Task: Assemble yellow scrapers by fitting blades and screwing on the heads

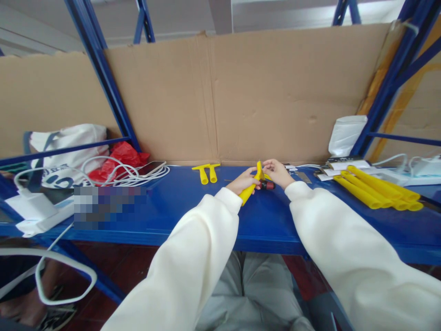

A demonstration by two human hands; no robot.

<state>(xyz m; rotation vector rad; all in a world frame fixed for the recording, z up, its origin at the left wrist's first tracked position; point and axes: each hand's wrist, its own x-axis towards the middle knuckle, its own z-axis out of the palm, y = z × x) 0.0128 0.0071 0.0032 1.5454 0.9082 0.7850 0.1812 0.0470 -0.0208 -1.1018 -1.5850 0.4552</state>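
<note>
- Left hand point(244, 181): fingers wrapped round the handle of a yellow T-shaped piece point(247, 193), holding it tilted, crosspiece end up, handle end toward the front edge.
- Right hand point(277, 173): fingers bent, narrow, right at the crosspiece; can't tell if they grip it or only touch.
- Held piece is above the tabletop point(165, 209), right of the middle, between back and front edges.
- Dark-and-red object point(268, 185), rounded, just under the right hand, partly hidden; can't tell what it is.
- Two more yellow T-shaped pieces point(204, 175) side by side near the back edge, left of the hands, crosspieces toward that edge.
- Stack of yellow tubes point(379, 192) toward the right end of the tabletop, open ends facing front right.
- White pouch point(347, 136) upright by the back edge, behind the tubes.
- Left end: white cable point(151, 175) coiled near the back edge by a red plastic bag point(132, 155); white charger point(32, 206) near the front left corner.
- Cardboard panel point(275, 92) stands along the back edge.
</note>
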